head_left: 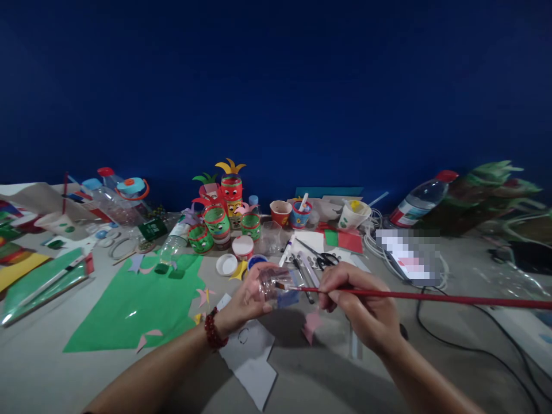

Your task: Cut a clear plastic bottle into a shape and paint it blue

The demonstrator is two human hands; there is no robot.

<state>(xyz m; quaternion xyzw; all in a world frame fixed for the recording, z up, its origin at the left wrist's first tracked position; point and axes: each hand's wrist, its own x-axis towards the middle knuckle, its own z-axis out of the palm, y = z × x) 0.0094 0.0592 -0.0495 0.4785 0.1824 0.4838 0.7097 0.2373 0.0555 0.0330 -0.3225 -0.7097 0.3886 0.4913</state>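
Note:
My left hand (253, 290) is closed around a clear plastic bottle piece (276, 283), tilted on its side above the table, with some blue on its right end. In my right hand (360, 296) is a paintbrush with a long red handle (431, 297), pinched near its bristle end. The bristles reach the clear plastic; whether they touch its inside or outside I cannot tell. Just behind my left hand stand an open pot of blue paint (257, 261) and a white lid (226, 265). A pink paper scrap (311, 326) and cut white paper (254, 362) lie below.
Decorated paper-and-plastic cups (217, 221) stand at the back. Green paper (142, 305) with scraps covers the left. Scissors (321, 257) and pens lie behind my right hand. A red-capped bottle (425, 198), a phone-like object (407, 259) and black cables (457, 342) are on the right.

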